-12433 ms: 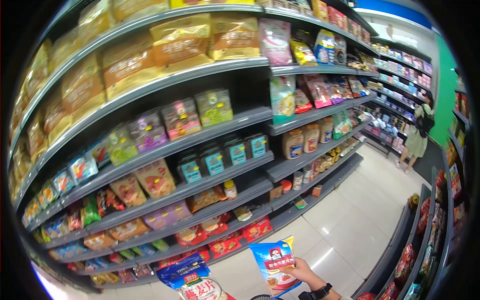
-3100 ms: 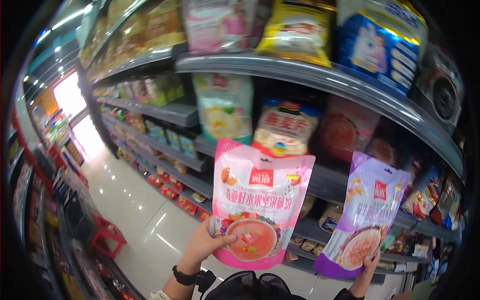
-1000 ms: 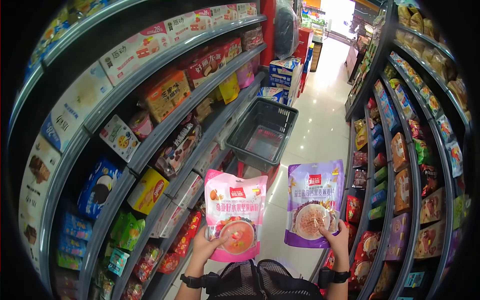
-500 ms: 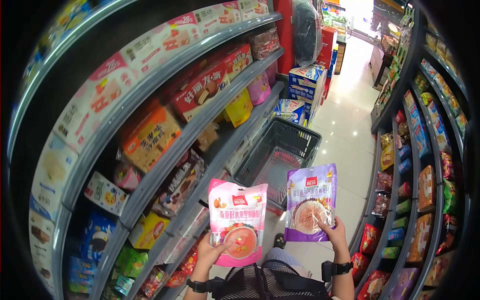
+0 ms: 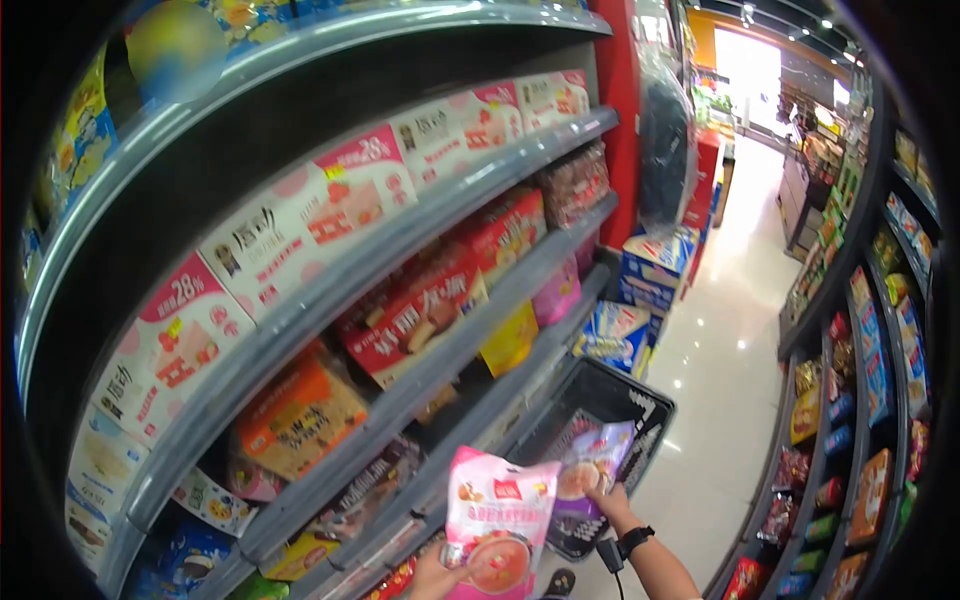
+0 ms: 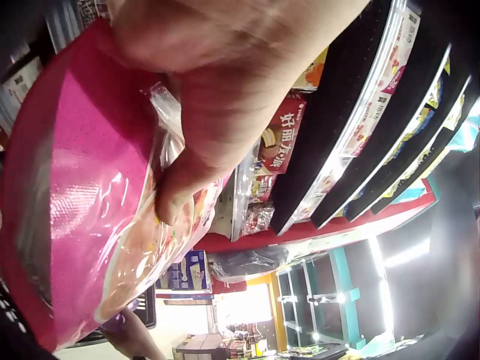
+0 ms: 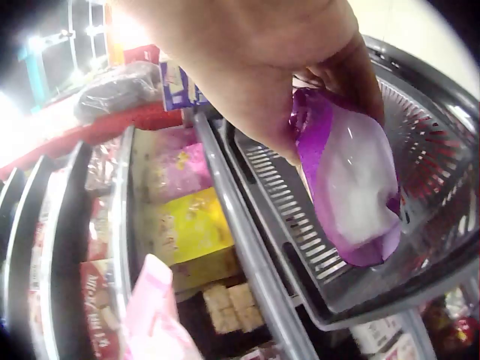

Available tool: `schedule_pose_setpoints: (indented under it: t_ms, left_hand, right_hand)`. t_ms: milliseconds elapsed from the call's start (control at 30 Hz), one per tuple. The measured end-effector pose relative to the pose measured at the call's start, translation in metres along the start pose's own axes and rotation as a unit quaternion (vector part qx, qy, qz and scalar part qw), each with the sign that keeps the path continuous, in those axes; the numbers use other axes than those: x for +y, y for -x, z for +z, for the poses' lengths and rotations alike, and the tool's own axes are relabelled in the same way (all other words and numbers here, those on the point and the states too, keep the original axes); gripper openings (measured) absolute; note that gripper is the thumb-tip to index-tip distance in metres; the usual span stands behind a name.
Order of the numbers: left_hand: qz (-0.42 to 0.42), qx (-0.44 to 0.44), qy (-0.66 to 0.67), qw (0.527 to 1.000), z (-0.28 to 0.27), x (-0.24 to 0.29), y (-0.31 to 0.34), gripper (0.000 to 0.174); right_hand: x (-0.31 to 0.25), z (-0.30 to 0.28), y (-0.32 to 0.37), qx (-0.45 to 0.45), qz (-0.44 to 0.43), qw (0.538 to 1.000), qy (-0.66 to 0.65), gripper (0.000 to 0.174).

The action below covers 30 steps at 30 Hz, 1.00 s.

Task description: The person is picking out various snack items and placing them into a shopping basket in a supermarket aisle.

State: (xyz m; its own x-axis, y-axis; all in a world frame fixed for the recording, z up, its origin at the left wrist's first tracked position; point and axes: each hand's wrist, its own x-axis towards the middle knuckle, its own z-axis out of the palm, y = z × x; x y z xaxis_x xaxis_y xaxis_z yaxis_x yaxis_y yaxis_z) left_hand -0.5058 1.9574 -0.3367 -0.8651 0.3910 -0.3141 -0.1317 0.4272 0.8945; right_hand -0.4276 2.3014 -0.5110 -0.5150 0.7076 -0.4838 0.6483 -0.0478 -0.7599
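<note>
My left hand pinches the lower left edge of a pink pouch, front upright toward me. In the left wrist view the thumb of that hand lies on the front of the pink pouch. With my right hand I grip a purple pouch over a dark shopping basket. The right wrist view shows the right hand holding the purple pouch within the opening of the slatted basket; whether it touches the bottom I cannot tell.
Shelves of boxed and bagged snacks rise on the left, close to the basket. Blue and white boxes stand behind the basket. A tiled aisle floor runs back between these and the shelves on the right.
The right hand has moved forward with the purple pouch, from in front of the basket to over it. The pink pouch is slightly lower and further right. The view has shifted toward the left shelves.
</note>
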Motion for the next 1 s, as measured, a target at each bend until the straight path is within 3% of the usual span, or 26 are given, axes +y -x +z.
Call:
schedule_pose_setpoints:
  t_ms: [67, 133, 200, 267, 300, 400, 500, 567, 667, 733, 767, 800, 833, 867, 900, 933, 1000]
  left_hand:
    - [0.019, 0.015, -0.098, 0.995, 0.001, -0.015, -0.018, 0.055]
    - [-0.037, -0.014, -0.168, 0.985, 0.003, 0.0, -0.037, 0.065]
    - [-0.042, -0.029, -0.143, 0.988, 0.005, 0.029, -0.051, 0.062]
    - [0.009, -0.008, -0.086, 0.996, 0.003, 0.022, -0.065, 0.06]
    - [-0.001, 0.0, 0.013, 1.0, 0.007, -0.015, -0.083, 0.059]
    - [-0.016, -0.026, -0.055, 0.998, 0.001, 0.012, -0.099, 0.058]
    - [0.038, -0.04, -0.045, 0.997, 0.005, -0.004, -0.128, 0.06]
    - [0.069, -0.056, -0.073, 0.993, 0.013, 0.003, -0.14, 0.063]
    - [0.076, -0.103, -0.006, 0.992, 0.029, 0.022, -0.166, 0.066]
    - [0.143, -0.095, -0.186, 0.967, 0.041, 0.036, -0.19, 0.065]
    - [0.142, -0.114, -0.189, 0.965, 0.049, 0.038, -0.202, 0.065]
    - [0.072, -0.156, -0.169, 0.971, 0.058, 0.039, -0.214, 0.066]
    - [0.0, -0.195, -0.151, 0.969, 0.069, 0.04, -0.223, 0.067]
    - [-0.001, -0.216, -0.155, 0.964, 0.083, 0.047, -0.232, 0.067]
    - [-0.002, -0.219, -0.157, 0.963, 0.095, 0.054, -0.239, 0.066]
    - [-0.004, -0.222, -0.159, 0.962, 0.105, 0.054, -0.244, 0.064]
    - [-0.017, -0.266, -0.16, 0.95, 0.129, 0.047, -0.262, 0.063]
  right_hand:
    - [-0.025, 0.005, 0.003, -0.084, -0.049, 0.994, -0.05, 0.082]
    - [0.026, 0.052, -0.045, -0.1, 0.015, 0.993, -0.063, 0.079]
    - [0.035, 0.074, -0.055, -0.071, 0.062, 0.994, -0.047, 0.073]
    - [0.019, 0.085, -0.044, -0.032, -0.029, 0.999, -0.029, 0.063]
    - [0.006, 0.087, -0.054, -0.03, -0.036, 0.998, -0.03, 0.063]
    - [-0.014, 0.097, -0.066, -0.092, -0.006, 0.996, -0.02, 0.06]
    - [-0.02, 0.09, -0.076, -0.146, 0.032, 0.989, -0.008, 0.058]
    - [-0.011, 0.08, -0.074, -0.178, 0.069, 0.982, -0.004, 0.056]
    - [0.017, 0.067, -0.056, -0.223, 0.134, 0.965, -0.01, 0.053]
    - [0.067, 0.089, -0.086, -0.17, 0.179, 0.954, -0.168, 0.044]
    - [0.058, 0.079, -0.073, -0.146, 0.155, 0.943, -0.257, 0.041]
    - [0.043, 0.071, -0.066, -0.119, 0.127, 0.923, -0.342, 0.04]
    - [0.035, 0.064, -0.059, -0.141, 0.133, 0.91, -0.367, 0.037]
    - [0.026, 0.054, -0.055, -0.159, 0.137, 0.896, -0.392, 0.035]
    - [-0.013, 0.023, -0.034, -0.179, 0.147, 0.892, -0.388, 0.02]
    - [-0.002, 0.022, -0.035, -0.179, 0.17, 0.893, -0.377, 0.03]
    - [-0.005, -0.001, -0.02, -0.184, 0.113, 0.92, -0.327, 0.029]
